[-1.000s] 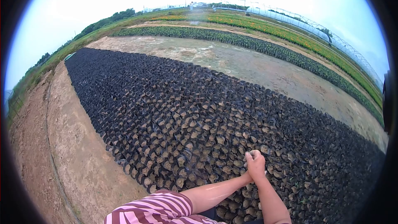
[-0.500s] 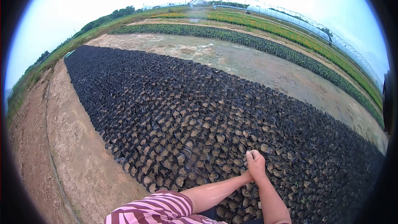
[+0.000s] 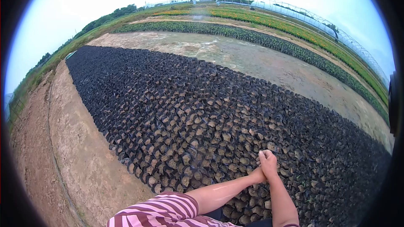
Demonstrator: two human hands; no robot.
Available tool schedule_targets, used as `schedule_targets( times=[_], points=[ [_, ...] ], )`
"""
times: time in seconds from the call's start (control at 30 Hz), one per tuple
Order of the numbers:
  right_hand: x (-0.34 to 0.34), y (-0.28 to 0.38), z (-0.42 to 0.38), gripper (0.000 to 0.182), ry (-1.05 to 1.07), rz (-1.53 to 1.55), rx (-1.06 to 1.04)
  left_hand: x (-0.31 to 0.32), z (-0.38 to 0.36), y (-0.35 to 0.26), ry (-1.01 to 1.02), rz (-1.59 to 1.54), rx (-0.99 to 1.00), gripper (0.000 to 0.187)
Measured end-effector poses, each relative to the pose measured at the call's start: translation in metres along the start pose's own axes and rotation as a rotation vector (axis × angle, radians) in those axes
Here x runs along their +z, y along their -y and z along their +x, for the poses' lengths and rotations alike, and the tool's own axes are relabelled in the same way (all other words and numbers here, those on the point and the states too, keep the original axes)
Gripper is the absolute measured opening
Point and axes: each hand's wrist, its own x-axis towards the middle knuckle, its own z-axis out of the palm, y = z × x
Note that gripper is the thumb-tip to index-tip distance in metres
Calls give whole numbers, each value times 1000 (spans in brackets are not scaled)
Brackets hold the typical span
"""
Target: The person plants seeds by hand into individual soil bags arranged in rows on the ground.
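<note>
Low over a bed of black nursery bags [image 3: 185, 130] filled with brown soil, my two hands meet with the wrists crossed. My right hand [image 3: 268, 162] is closed, its thumb and fingers curled together; whatever they may hold cannot be made out. My left hand [image 3: 257, 175] reaches in from the left and passes behind the right one, which hides its fingers. Soil-filled bags surround both hands closely. A pink and maroon striped sleeve [image 3: 168, 208] covers my left upper arm.
A bare dirt path [image 3: 97, 164] with a thin hose [image 3: 54, 159] runs along the left. Beyond the bags are a pale ground strip [image 3: 252, 59], a row of green plants [image 3: 202, 28], orange flowers [image 3: 256, 19] and a hoop greenhouse frame [image 3: 320, 23].
Both hands have shifted slightly to the right in view, staying crossed together. The bags and path have moved a little with the camera.
</note>
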Motion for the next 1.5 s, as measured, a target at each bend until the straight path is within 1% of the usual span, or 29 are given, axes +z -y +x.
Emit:
schedule_targets(
  times=[0.03,0.13,0.2,0.3,0.53,0.63,0.73,0.83,0.93,1.03,1.13,1.23,1.3,1.5],
  points=[
    [1,-2,1,22,-6,-14,-7,-2,-1,-3,-4,12,31,42],
    [1,-4,0,23,-21,-85,-44,-7,-7,-14,-11,-66,-20,41],
    [2,-8,2,23,-30,-165,-96,-8,-5,-14,-23,-33,-30,41],
    [2,-5,1,23,-38,-125,-71,-8,-6,-15,-18,-32,-50,40],
    [1,-5,0,23,-30,-148,-88,-14,-10,-26,10,24,-105,41],
    [0,10,-5,22,-23,-132,-57,3,1,-3,-12,-38,-27,42],
    [1,0,-1,22,-38,-183,-109,3,-1,-3,-14,-68,61,40],
    [0,6,-4,22,-26,-189,-91,-9,-6,-19,-1,-34,-9,40],
    [-1,4,-3,22,-60,-284,-158,-19,-13,-35,26,-19,-65,41],
    [2,-15,3,22,-42,-215,-135,-19,-12,-34,29,-8,-110,43],
    [2,-10,2,22,-56,-210,-140,-15,-11,-28,-3,-11,-61,43],
    [0,-4,1,22,-40,-194,-100,-23,-13,-38,49,18,-123,44],
    [0,-1,1,22,-38,-169,-93,-17,-10,-33,52,7,-140,44],
    [0,-7,1,24,-43,-222,-120,-4,-1,-9,34,14,-46,46]
  ],
)
